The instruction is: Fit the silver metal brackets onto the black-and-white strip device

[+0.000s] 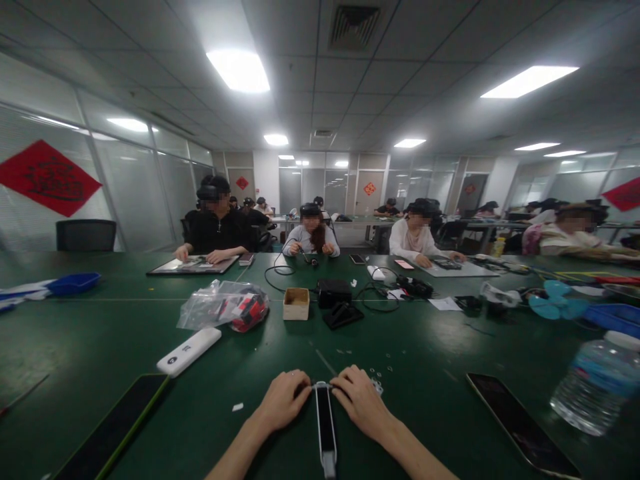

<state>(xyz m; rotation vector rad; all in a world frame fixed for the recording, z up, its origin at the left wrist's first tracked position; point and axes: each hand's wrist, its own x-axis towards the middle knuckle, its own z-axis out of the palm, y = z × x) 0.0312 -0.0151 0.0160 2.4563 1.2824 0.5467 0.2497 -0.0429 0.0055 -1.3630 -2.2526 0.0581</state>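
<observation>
A long, slim device with a white rim and a black face (326, 420) lies lengthwise in front of me, its near end toward my body. My left hand (284, 401) is closed at the left side of its far end, fingertips pressed together. From the right, my right hand (361, 401) pinches at the same far end with its fingers curled. Whatever thin part sits between the fingertips is too small to make out. Several tiny pale rings (378, 385) lie just beyond my right hand. A small white scrap (238, 407) rests left of my left wrist.
Phones (113, 427) (517, 420) flank my arms, with a water bottle (593, 383) at right. Ahead are a white oblong device (189, 351), a plastic bag (200, 307), a small box (296, 305), a black stand (343, 315) and cables. Several people (217, 223) sit across the green table (150, 413).
</observation>
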